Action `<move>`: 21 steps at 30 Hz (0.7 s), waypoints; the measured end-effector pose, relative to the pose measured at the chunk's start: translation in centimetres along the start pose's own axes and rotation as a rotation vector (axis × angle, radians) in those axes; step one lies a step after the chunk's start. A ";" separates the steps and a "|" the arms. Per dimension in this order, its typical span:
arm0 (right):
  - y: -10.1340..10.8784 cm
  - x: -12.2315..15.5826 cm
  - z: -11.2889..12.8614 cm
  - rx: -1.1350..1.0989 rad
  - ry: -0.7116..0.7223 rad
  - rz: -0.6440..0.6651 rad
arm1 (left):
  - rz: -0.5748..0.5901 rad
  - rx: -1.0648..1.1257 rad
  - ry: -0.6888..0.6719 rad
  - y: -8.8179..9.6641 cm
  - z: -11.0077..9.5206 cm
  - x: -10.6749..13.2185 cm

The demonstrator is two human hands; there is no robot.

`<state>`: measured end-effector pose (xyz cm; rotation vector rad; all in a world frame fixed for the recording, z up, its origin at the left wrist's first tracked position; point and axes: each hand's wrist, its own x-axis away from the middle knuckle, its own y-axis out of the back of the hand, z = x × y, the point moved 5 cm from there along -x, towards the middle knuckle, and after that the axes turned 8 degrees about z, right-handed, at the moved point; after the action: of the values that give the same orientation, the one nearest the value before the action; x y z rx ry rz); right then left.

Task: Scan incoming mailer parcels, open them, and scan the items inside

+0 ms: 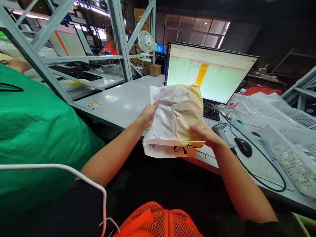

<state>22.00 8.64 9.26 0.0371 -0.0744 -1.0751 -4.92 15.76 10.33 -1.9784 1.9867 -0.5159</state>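
Observation:
A creased white and pale-yellow mailing bag (pixel 170 115) is held up between my hands over the front edge of the desk. Near its top sits a small barcode label (pixel 181 95), and black handwriting runs along the folded lower flap. My left hand (pixel 148 114) grips the bag's left edge, thumb on the front and the other fingers hidden behind. At the lower right, my right hand (pixel 203 133) is closed on the bag, its thumb pressing the front. The bag's contents cannot be seen.
Behind the bag stand a monitor (pixel 209 70) and a keyboard (pixel 211 113). A scanner-like device (pixel 223 133), a mouse (pixel 243 147), a cable and white perforated baskets (pixel 288 154) lie right. Left are a large green bag (pixel 37 131) and metal shelf posts (pixel 120 39). Another person (pixel 111 47) is further back.

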 end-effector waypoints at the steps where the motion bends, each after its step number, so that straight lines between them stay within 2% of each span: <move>1: 0.3 -0.5 -0.4 0.020 -0.003 -0.054 | 0.019 -0.035 0.010 0.2 0.1 -0.5; 4: 1.1 -1.9 -1.3 0.060 -0.014 -0.182 | 0.031 -0.140 0.007 1.2 0.2 -1.8; 8: 1.7 -3.3 -3.0 0.225 -0.080 -0.236 | -0.010 -0.269 -0.054 2.8 0.6 -3.6; 12: 0.5 -3.2 -4.5 0.275 -0.123 -0.155 | -0.025 -0.377 -0.035 4.3 1.8 -5.2; 15: -0.6 -2.4 -4.8 0.521 -0.229 -0.059 | -0.077 -0.515 0.004 5.0 1.8 -5.6; 17: -0.1 -1.5 -4.4 0.805 -0.339 -0.113 | -0.127 -0.701 -0.060 4.2 0.5 -5.3; 18: 0.6 -1.1 -3.9 0.928 -0.374 -0.184 | -0.104 -0.865 -0.127 3.0 -0.3 -4.9; 19: 1.3 -0.7 -3.3 1.021 -0.373 -0.261 | -0.028 -1.054 -0.207 1.2 -0.9 -4.4; 21: 2.6 -0.6 -2.0 1.131 -0.241 -0.305 | 0.251 -1.408 -0.353 -3.4 -0.7 -2.9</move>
<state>24.17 10.37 7.41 0.9613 -0.9105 -1.2168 -2.19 18.75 12.33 -1.9980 2.4677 1.5838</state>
